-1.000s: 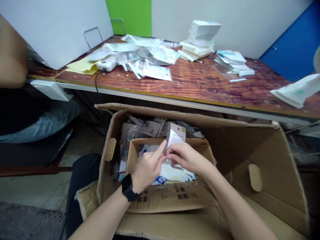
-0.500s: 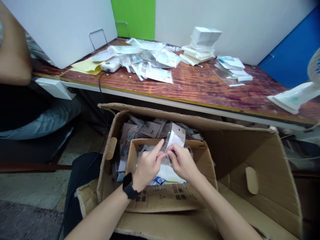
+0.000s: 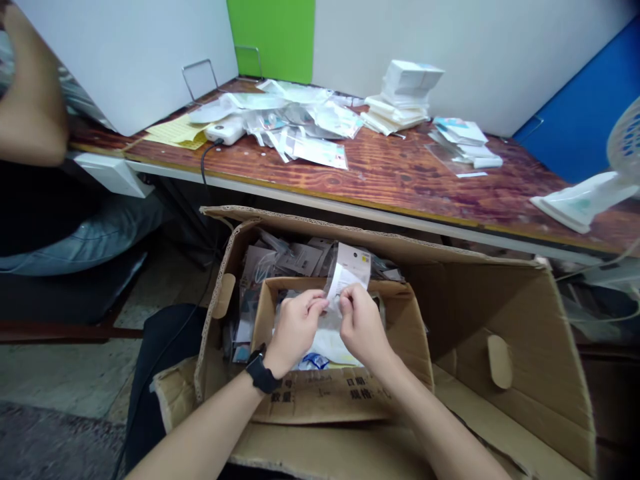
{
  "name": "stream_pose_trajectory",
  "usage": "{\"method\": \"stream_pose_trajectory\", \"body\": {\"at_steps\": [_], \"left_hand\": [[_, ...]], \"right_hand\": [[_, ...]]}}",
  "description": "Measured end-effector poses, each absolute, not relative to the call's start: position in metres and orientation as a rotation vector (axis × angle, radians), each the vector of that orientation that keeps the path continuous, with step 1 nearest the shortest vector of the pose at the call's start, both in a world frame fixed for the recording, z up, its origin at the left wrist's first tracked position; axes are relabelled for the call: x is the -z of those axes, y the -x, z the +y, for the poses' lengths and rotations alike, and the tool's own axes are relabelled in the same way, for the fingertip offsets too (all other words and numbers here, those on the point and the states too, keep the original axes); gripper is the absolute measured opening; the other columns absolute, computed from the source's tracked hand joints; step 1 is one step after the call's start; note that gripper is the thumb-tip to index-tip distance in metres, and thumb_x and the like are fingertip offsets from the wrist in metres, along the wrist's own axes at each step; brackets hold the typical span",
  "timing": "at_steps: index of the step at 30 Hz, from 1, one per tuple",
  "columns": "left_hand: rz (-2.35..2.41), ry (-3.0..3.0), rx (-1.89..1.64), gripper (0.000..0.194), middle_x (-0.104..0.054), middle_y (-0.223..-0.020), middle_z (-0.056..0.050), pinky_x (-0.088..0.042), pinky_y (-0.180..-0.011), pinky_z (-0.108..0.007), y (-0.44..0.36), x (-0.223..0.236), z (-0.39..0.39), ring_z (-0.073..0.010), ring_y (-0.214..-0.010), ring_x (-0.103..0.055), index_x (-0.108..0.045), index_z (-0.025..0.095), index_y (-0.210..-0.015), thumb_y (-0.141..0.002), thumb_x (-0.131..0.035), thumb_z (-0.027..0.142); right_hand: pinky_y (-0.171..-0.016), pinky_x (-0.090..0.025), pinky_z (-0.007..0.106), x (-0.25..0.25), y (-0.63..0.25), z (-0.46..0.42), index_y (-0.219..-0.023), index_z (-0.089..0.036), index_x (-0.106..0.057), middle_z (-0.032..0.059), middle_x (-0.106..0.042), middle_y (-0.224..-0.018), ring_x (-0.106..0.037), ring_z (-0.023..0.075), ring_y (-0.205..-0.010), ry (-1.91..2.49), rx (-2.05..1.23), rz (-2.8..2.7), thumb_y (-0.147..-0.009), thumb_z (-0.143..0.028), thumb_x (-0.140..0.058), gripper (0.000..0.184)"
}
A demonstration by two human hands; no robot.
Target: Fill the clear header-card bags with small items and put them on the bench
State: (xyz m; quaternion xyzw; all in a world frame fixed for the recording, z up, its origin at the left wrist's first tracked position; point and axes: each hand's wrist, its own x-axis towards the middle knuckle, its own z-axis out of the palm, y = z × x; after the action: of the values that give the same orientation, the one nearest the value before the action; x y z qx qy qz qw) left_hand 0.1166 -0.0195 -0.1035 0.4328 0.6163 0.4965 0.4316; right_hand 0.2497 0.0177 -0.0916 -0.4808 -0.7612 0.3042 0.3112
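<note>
My left hand (image 3: 296, 327), with a black watch on the wrist, and my right hand (image 3: 363, 325) both pinch the lower edge of a small clear packet with a white card (image 3: 349, 274). They hold it upright above a small open cardboard box (image 3: 345, 393) full of white packets. That small box sits inside a large open cardboard box (image 3: 500, 313), which also holds several grey packets (image 3: 295, 257) behind it.
A wooden table (image 3: 410, 180) stands beyond the box, bearing a pile of clear packets (image 3: 300, 120), stacked white boxes (image 3: 405, 90), yellow paper (image 3: 173, 131) and a white fan base (image 3: 580, 200). Another person's arm (image 3: 30, 107) and lap are at the left.
My left fingers have curled from stretched out into a pinch on the packet, and both hands have shifted slightly. The card now faces me more flatly.
</note>
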Motion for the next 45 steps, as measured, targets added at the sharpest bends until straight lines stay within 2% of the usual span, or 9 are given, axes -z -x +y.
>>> {"method": "stream_pose_trajectory", "body": {"at_steps": [7, 13, 19, 26, 32, 36, 39, 41, 45], "left_hand": [[1.426, -0.848, -1.309, 0.022, -0.07, -0.083, -0.009, -0.056, -0.069, -0.033, -0.114, 0.107, -0.013, -0.0207, -0.075, -0.066, -0.065, 0.01, -0.085, -0.076, -0.056, 0.028], [1.374, -0.758, -1.392, 0.021, -0.07, -0.081, -0.007, -0.056, -0.069, -0.032, -0.113, 0.101, -0.013, -0.0186, -0.072, -0.066, -0.065, 0.01, -0.085, -0.075, -0.058, 0.028], [1.356, -0.737, -1.46, 0.021, -0.07, -0.081, -0.006, -0.056, -0.067, -0.029, -0.11, 0.095, -0.016, -0.0177, -0.071, -0.066, -0.067, 0.011, -0.084, -0.073, -0.061, 0.028], [1.335, -0.779, -1.458, 0.019, -0.071, -0.082, -0.006, -0.056, -0.066, -0.029, -0.107, 0.084, -0.017, -0.0183, -0.07, -0.066, -0.068, 0.012, -0.084, -0.072, -0.063, 0.027], [1.349, -0.857, -1.403, 0.016, -0.071, -0.082, -0.004, -0.055, -0.066, -0.025, -0.108, 0.081, -0.021, -0.0166, -0.071, -0.065, -0.069, 0.015, -0.084, -0.074, -0.062, 0.027], [1.349, -0.89, -1.376, 0.017, -0.071, -0.084, -0.005, -0.055, -0.068, -0.027, -0.11, 0.081, -0.022, -0.0182, -0.075, -0.066, -0.069, 0.016, -0.086, -0.075, -0.062, 0.027], [1.335, -0.896, -1.371, 0.017, -0.071, -0.086, -0.005, -0.055, -0.068, -0.027, -0.11, 0.079, -0.021, -0.0185, -0.076, -0.066, -0.068, 0.016, -0.087, -0.076, -0.061, 0.027], [1.339, -0.898, -1.377, 0.017, -0.071, -0.086, -0.005, -0.054, -0.066, -0.026, -0.109, 0.078, -0.022, -0.0175, -0.073, -0.066, -0.068, 0.015, -0.086, -0.076, -0.061, 0.027], [1.354, -0.901, -1.383, 0.017, -0.071, -0.082, -0.006, -0.054, -0.066, -0.026, -0.109, 0.077, -0.023, -0.0178, -0.071, -0.066, -0.069, 0.014, -0.085, -0.075, -0.062, 0.027]], "right_hand": [[-0.064, -0.037, 0.029, 0.093, -0.27, 0.038, -0.072, -0.02, -0.05, 0.0, -0.054, -0.065, -0.049, 0.0161, -0.063, 1.28, -1.126, -1.42, -0.082, -0.029, -0.048, 0.014], [-0.051, -0.037, 0.023, 0.088, -0.286, 0.046, -0.075, -0.018, -0.052, -0.0012, -0.052, -0.06, -0.046, 0.0109, -0.053, 1.168, -1.31, -1.12, -0.079, -0.039, -0.051, 0.021], [-0.046, -0.036, 0.016, 0.059, -0.327, 0.05, -0.062, -0.016, -0.051, -0.0031, -0.046, -0.065, -0.043, 0.005, -0.053, 1.0, -1.36, -0.688, -0.059, -0.023, -0.072, 0.023], [-0.048, -0.041, 0.021, 0.061, -0.371, 0.018, -0.075, -0.021, -0.056, -0.0015, -0.052, -0.063, -0.048, 0.0099, -0.051, 1.203, -1.303, -1.322, -0.078, -0.028, -0.059, 0.008], [-0.083, -0.044, 0.039, 0.092, -0.355, 0.0, -0.12, -0.023, -0.05, 0.009, -0.065, -0.1, -0.059, 0.0245, -0.094, 1.539, -1.084, -1.914, -0.086, -0.031, -0.044, 0.035], [-0.086, -0.044, 0.034, 0.084, -0.339, -0.006, -0.11, -0.024, -0.051, 0.0083, -0.058, -0.11, -0.056, 0.0222, -0.1, 1.349, -0.924, -1.733, -0.085, -0.03, -0.049, 0.026], [-0.079, -0.046, 0.032, 0.082, -0.336, -0.006, -0.086, -0.022, -0.053, 0.0063, -0.059, -0.095, -0.057, 0.0206, -0.089, 1.335, -0.895, -1.689, -0.083, -0.029, -0.053, 0.008], [-0.071, -0.045, 0.03, 0.086, -0.335, -0.005, -0.073, -0.021, -0.049, 0.0044, -0.058, -0.083, -0.057, 0.0188, -0.078, 1.387, -0.907, -1.724, -0.082, -0.029, -0.054, 0.013], [-0.064, -0.044, 0.031, 0.095, -0.333, -0.005, -0.076, -0.022, -0.052, 0.0028, -0.057, -0.075, -0.054, 0.0191, -0.07, 1.415, -0.982, -1.932, -0.081, -0.027, -0.054, 0.008]]}}
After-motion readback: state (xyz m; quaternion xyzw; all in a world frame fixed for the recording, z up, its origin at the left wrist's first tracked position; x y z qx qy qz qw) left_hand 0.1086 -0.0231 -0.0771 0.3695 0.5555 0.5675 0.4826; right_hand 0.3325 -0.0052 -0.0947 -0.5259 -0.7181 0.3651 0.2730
